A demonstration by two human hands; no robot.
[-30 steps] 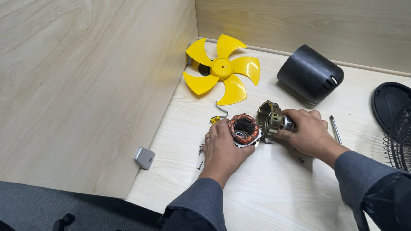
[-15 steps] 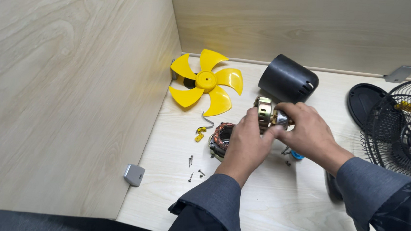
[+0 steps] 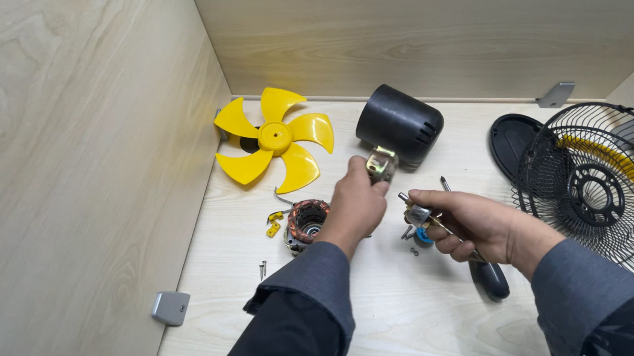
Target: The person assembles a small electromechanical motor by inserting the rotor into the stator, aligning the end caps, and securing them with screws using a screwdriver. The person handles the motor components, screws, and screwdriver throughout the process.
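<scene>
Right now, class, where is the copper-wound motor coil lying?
In the head view, the copper-wound motor coil lies on the table, just left of the left hand and below the yellow fan blade, beside small yellow clips.

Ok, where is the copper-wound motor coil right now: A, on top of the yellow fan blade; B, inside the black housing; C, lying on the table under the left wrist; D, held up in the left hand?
C: the copper-wound coil lies on the table, below the left hand, which holds a metal bracket instead.
</scene>
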